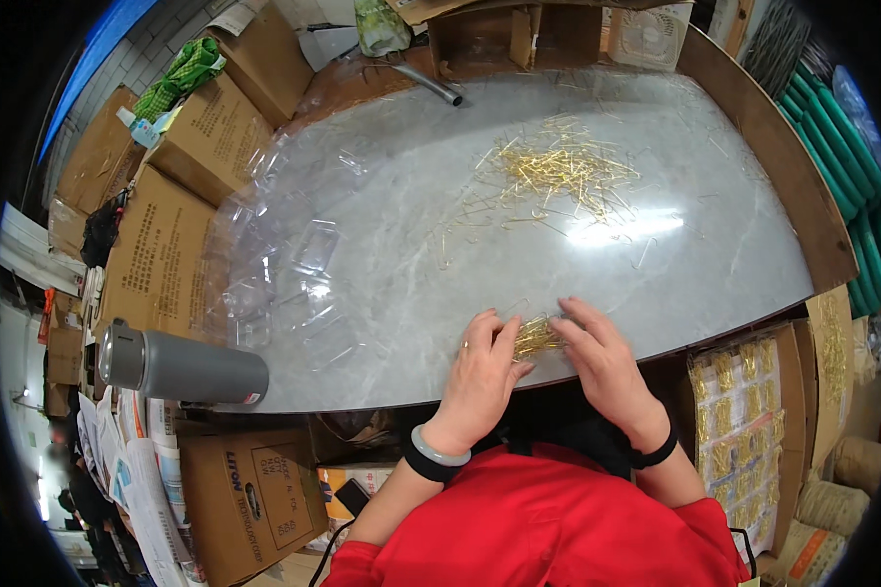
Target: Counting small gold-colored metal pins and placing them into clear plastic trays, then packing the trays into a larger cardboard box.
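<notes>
Close to the table's near edge, a small bundle of gold wire hooks (pixel 535 338) lies between my two hands. My left hand (pixel 480 382) curls round the bundle's left end, its thumb on the near side. At the right end, the fingers of my right hand (pixel 602 362) bend inward against the wires; its thumb is mostly hidden. Farther away, a loose heap of gold wire hooks (pixel 563 168) is spread over the grey marbled table (pixel 401 254), with a few stray ones around it.
Clear plastic blister shells (pixel 313 245) cover the table's left part. A grey bottle (pixel 186 367) lies at the left edge. Cardboard boxes (pixel 157 254) stand at left; a cardboard wall (pixel 783 157) lines the right. A metal tube (pixel 431 83) lies at the back. Bundled hooks (pixel 739 421) fill a box, lower right.
</notes>
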